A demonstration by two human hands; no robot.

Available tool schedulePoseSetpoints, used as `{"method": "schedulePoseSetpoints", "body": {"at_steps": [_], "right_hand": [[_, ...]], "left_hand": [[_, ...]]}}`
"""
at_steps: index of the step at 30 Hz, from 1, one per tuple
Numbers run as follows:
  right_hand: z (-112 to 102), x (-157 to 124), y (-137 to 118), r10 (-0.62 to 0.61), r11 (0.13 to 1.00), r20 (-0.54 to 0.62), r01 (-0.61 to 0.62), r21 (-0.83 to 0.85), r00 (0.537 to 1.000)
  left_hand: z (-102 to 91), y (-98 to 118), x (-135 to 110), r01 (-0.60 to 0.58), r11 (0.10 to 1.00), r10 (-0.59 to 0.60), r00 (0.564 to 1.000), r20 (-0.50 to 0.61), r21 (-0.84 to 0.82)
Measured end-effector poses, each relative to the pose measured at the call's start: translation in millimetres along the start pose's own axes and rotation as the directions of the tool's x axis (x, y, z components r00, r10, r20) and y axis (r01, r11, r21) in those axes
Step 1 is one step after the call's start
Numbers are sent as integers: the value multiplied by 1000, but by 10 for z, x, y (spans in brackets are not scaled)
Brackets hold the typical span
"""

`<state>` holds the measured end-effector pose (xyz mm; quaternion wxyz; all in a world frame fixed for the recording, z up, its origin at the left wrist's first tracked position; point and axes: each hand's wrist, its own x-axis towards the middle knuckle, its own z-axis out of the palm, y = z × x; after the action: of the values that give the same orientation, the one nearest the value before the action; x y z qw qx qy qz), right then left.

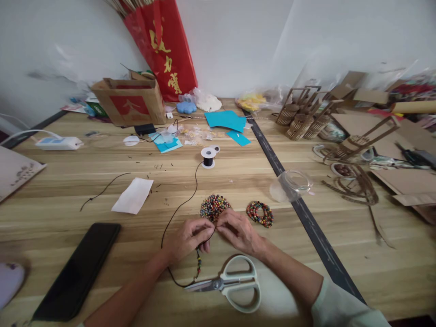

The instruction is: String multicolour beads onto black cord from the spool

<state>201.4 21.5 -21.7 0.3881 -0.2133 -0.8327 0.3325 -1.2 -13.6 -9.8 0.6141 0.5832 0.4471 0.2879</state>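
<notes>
My left hand (185,237) is closed in a pinch on a thin black cord (180,206). My right hand (240,232) is also pinched, its fingertips meeting the left ones at the cord; any bead between them is too small to make out. A short string of colourful beads (199,262) hangs below my left fingers. Just beyond the fingertips lies a heap of multicoloured beads (214,205), partly covered by my right hand. To its right rests a coiled beaded strand (251,212). The cord runs back to a white spool (208,153). Scissors (218,284) with pale handles lie below my hands.
A black phone (78,272) and white paper (133,196) lie at left. A clear plastic container (289,185) stands at right, near small woven baskets (299,125). Blue sheets (225,121), a paper bag (129,102) and a red bag (163,50) are at the back.
</notes>
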Motion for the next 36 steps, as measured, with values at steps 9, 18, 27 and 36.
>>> {"method": "schedulePoseSetpoints", "body": {"at_steps": [9, 18, 27, 36], "right_hand": [[8, -13, 22, -20, 1000, 8, 20, 22, 1000], [13, -26, 27, -19, 999, 40, 20, -27, 999], [20, -33, 34, -32, 998, 83, 36, -48, 996], [14, -20, 17, -29, 998, 99, 34, -51, 995]], "left_hand": [[-28, -9, 27, -39, 999, 39, 999, -32, 4], [-23, -30, 53, -30, 999, 31, 995, -96, 14], [-18, -23, 62, -44, 996, 54, 990, -127, 78], [-24, -16, 55, -73, 983, 97, 985, -143, 167]]}}
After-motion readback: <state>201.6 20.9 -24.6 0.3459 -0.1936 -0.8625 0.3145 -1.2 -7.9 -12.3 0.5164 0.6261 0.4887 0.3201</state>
